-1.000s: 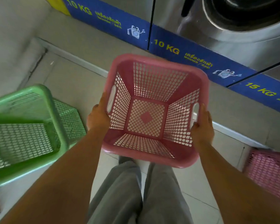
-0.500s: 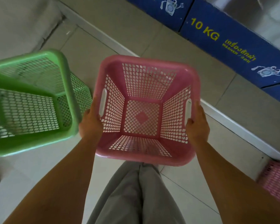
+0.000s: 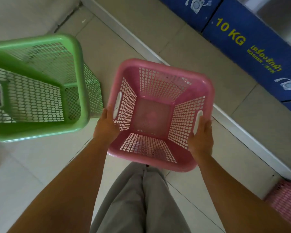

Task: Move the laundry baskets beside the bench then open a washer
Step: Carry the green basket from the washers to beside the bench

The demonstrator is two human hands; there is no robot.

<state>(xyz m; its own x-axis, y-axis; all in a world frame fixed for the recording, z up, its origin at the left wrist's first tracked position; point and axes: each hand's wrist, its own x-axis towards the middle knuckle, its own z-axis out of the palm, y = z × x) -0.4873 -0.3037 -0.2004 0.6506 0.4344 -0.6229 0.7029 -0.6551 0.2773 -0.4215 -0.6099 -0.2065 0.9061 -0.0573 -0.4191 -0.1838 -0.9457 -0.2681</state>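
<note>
- Right now my grey trousers (image 3: 138, 199) fill the bottom of the view, and both forearms reach forward over them.
- I grip the pink basket (image 3: 160, 113) on its two handled sides: my left hand (image 3: 106, 126) is wrapped around the rim just below the left handle slot, my right hand (image 3: 201, 137) is closed on the rim at the right handle slot.
- It is empty and seems to hang off the floor, tilted slightly away from me; with both hands level on opposite sides it should carry without twisting.
- To my left the green basket (image 3: 40, 88) sits on the tiled floor (image 3: 118, 37), near the pink one but not touching it.
- No bench shows in this view, so I judge the carrying step is only under way; I should keep both grips firm and swing clear of the green rim as I pass it.
- Low at the right edge another pink basket (image 3: 287, 197) peeks in, likely the next one to move.
- Farthest off, the blue washer panel (image 3: 252, 52) marked 10 KG runs along the raised ledge; no washer door is in view, and opening one comes later.
</note>
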